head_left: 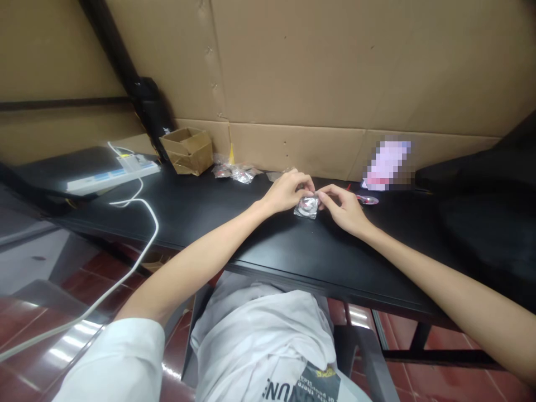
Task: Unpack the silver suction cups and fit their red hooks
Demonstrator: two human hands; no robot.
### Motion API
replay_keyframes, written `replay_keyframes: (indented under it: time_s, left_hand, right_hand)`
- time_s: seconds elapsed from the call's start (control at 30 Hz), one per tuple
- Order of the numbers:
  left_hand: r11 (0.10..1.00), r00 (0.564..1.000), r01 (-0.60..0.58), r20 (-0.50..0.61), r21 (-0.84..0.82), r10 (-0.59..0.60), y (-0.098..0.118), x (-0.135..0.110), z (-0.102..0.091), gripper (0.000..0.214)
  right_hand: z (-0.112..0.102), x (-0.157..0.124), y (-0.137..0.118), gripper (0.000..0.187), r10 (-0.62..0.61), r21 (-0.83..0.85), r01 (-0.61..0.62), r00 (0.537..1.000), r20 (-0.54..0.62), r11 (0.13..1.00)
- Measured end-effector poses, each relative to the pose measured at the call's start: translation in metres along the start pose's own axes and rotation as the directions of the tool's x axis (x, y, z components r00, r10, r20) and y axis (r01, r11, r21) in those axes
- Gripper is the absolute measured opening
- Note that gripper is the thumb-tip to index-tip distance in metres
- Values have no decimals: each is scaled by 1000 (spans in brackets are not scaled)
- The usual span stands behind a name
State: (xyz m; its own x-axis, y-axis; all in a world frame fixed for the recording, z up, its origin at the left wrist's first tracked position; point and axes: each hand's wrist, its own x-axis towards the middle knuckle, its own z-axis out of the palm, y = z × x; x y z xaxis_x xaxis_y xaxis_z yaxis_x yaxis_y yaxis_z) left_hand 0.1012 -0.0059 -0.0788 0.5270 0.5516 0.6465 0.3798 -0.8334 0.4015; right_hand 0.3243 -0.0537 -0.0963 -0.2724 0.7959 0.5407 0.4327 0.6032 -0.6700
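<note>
A small clear plastic bag (307,207) with something round and pale inside, showing a touch of red, hangs at the fingertips of both hands just above the black table. My left hand (288,191) pinches its upper edge from the left, fingers curled over. From the right, my right hand (340,207) pinches the same edge with thumb and forefinger. The bag's contents are too small to name. Right beside my right hand lies a flat round item (368,200) with a red part, partly hidden.
An open cardboard box (187,151) stands at the back left, with several clear bags (243,173) next to it. A white power strip (113,176) with a trailing cable lies farther left. A blurred-out phone-like screen (387,164) leans against the cardboard wall; a dark bag (489,223) sits right.
</note>
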Motion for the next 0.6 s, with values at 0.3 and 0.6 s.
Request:
replay_keyframes:
  time_s: [0.3,0.6]
  left_hand:
    - [1000,1000,10,25,-14,-9,5,-2,-3,8]
    - [990,992,-129,3,57,129,3,-1,-6,6]
  right_hand:
    - [-1,0,4,32,12,70,-14,1000,27,997]
    - [-1,0,-5,42,12,96,-20,997,78,995]
